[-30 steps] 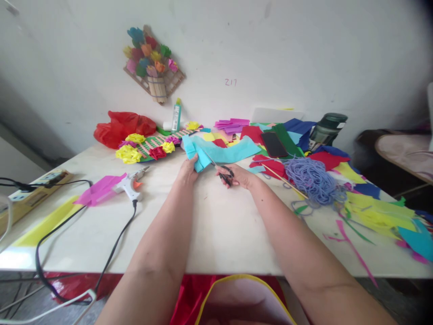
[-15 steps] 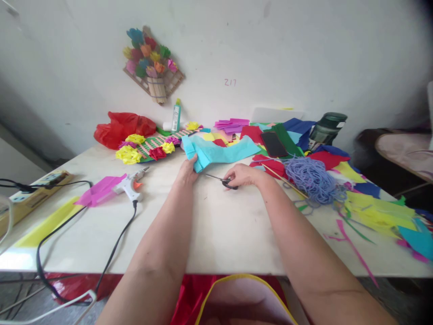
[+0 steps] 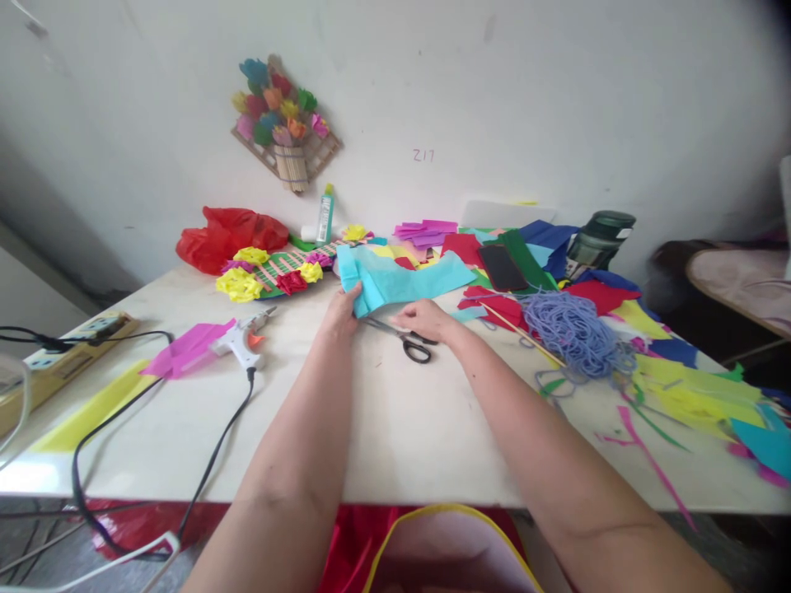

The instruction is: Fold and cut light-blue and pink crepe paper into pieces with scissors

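My left hand (image 3: 346,309) is closed on the left end of a light blue strip of crepe paper (image 3: 408,280), thumb on top of its folds. The strip runs to the right across the table. Black-handled scissors (image 3: 415,351) lie on the tabletop just below it, blades pointing left toward my left hand. My right hand (image 3: 423,318) is over the scissors' upper handle, not gripping them. Its fingers are loosely stretched left, close to the paper's lower edge, and hold nothing that I can see.
A white glue gun (image 3: 242,342) with a black cord lies at left, near a power strip (image 3: 74,354). Behind is a green board (image 3: 278,272) with paper flowers. To the right are a phone (image 3: 503,268), blue yarn (image 3: 572,329), a stick (image 3: 522,333) and paper scraps (image 3: 698,391).
My right hand has let go of the scissors, which now lie on the table, and has shifted slightly left toward the paper. My left hand keeps its hold on the paper.
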Demonstrator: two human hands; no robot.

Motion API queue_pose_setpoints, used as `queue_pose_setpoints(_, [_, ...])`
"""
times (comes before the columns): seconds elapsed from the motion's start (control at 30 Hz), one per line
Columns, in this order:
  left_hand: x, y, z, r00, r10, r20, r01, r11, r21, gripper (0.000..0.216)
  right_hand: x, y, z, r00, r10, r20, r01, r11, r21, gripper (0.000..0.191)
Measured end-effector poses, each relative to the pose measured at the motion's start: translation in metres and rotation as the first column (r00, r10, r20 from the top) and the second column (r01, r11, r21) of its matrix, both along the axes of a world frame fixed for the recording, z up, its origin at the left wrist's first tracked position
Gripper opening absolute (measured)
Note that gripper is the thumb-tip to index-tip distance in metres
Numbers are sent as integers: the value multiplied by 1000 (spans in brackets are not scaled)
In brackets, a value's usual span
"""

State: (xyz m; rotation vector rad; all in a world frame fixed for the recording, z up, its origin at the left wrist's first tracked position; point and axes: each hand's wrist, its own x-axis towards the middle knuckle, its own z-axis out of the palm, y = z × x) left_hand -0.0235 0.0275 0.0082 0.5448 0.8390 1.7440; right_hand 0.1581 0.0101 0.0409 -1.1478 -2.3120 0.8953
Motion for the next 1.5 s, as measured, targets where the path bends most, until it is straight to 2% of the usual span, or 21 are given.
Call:
queue_pose_setpoints(0.03, [0, 0, 0, 1000, -8, 8, 8, 1000, 4, 18, -7, 0, -2, 995, -38, -91, 33, 998, -60, 40])
queue_pose_setpoints(0.1, [2, -2, 2, 999, -39, 23, 39, 999, 13, 18, -21, 0, -7, 952, -142, -271, 66, 960, -272, 40])
queue_pose_setpoints(0.17, [5, -5, 5, 998, -61, 33, 60, 998, 17, 19, -34, 1, -9, 876, -233, -422, 3, 878, -478, 35])
queue_pose_setpoints(0.23, [9, -7, 9, 998, -63, 29, 63, 998, 19, 17, -46, 3, -11, 749, -362, -554, -58, 798, -599, 29])
queue_pose_setpoints(0.3, [12, -9, 11, 998, -62, 20, 62, 998, 25, 15, -56, 3, -12, 582, -501, -641, -58, 760, -647, 21])
queue_pose_setpoints(0.37, [14, -10, 12, 997, -78, 18, 77, 996, 45, 14, -64, 4, -15, 441, -601, -667, 0, 743, -670, 17])
queue_pose_setpoints(0.43, [16, -10, 11, 995, -97, 21, 95, 992, 79, 16, -68, 5, -18, 362, -650, -668, 63, 732, -678, 16])
queue_pose_setpoints(0.5, [17, -9, 10, 993, -113, 23, 110, 987, 114, 18, -70, 6, -21, 322, -660, -678, 95, 735, -671, 16])
queue_pose_setpoints(0.93, [21, -12, 14, 992, -116, 43, 112, 989, 95, 27, -67, 9, -25, 176, -679, -713, 45, 729, -683, 20])
queue_pose_setpoints(1.07, [21, -13, 15, 990, -136, 32, 133, 988, 77, 29, -67, 8, -26, 126, -660, -741, -73, 739, -670, 24])
queue_pose_setpoints(1.2, [20, -13, 12, 981, -194, 2, 193, 977, 91, 33, -69, 5, -24, 139, -625, -769, -186, 746, -640, 29])
queue_pose_setpoints(1.27, [20, -13, 11, 975, -220, -25, 221, 970, 101, 30, -70, 4, -23, 144, -635, -759, -151, 744, -651, 28])
queue_pose_setpoints(1.37, [21, -13, 10, 970, -237, -55, 242, 966, 94, 27, -70, 3, -21, 152, -667, -730, -26, 735, -677, 25])
queue_pose_setpoints(1.5, [21, -13, 10, 974, -220, -61, 225, 971, 85, 27, -68, 1, -18, 212, -644, -735, 45, 757, -651, 28])
